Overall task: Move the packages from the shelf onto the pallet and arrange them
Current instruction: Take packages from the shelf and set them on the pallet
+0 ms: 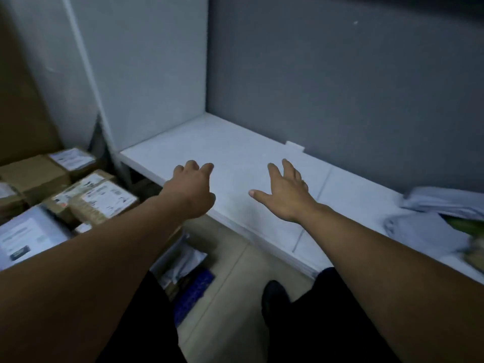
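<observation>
The grey packages [427, 231] blur at the right edge; the box labels [106, 196] are too smeared to read.

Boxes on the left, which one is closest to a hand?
The brown box with the big white label, just left of the left hand. The other boxes sit farther left.

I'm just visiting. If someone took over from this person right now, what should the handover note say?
Left hand: fingers loosely curled, holding nothing, above the shelf's front edge.
Right hand: fingers spread, holding nothing, above the shelf.
Things: the only packages seen on the shelf are grey soft packages at its right end. Labelled cardboard boxes sit low on the left; the pallet itself cannot be made out.
Done: apparently the boxes on the left.
Left: carry the grey packages over and arrange them.
</observation>
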